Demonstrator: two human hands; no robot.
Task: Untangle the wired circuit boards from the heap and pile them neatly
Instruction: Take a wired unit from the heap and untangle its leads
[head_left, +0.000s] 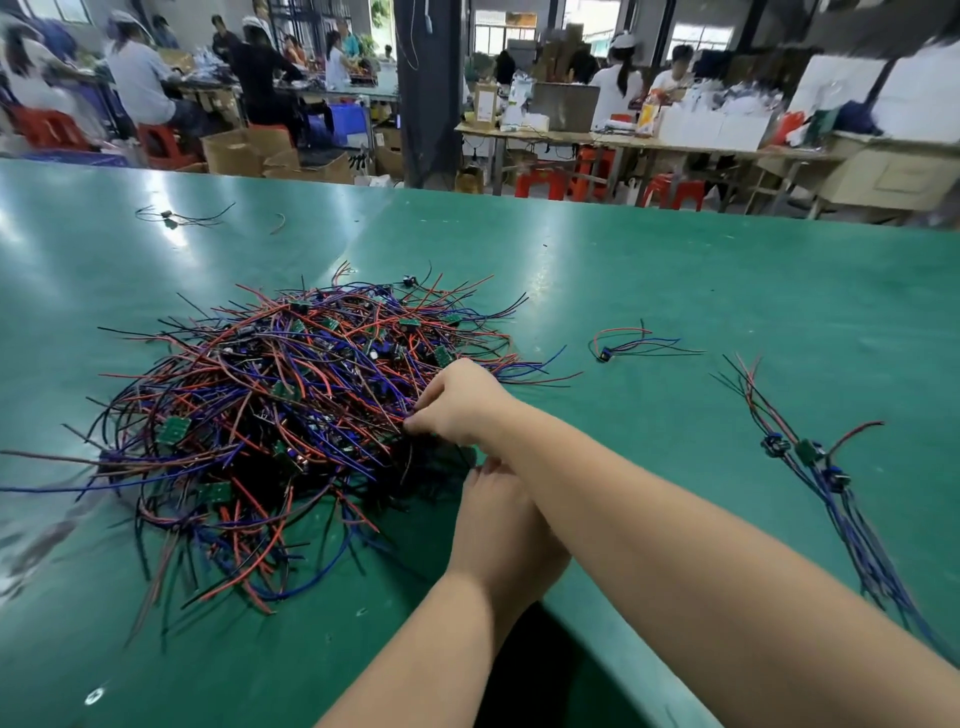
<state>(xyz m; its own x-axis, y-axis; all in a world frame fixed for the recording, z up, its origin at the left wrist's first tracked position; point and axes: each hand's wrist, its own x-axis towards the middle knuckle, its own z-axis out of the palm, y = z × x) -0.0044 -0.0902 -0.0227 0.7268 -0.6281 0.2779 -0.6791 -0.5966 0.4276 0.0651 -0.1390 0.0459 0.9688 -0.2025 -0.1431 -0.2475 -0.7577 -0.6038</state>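
Reaching into the near right edge of the heap of wired circuit boards: right hand, pinching a few thin wires. Just below that grip, left hand, half hidden; cannot tell whether holding anything. Light, limp leads, likely to snag; small stiff boards, joints probably fragile. Better lifted by the board than tugged by wire. Right of the grip, one loose piece, then the neat pile.
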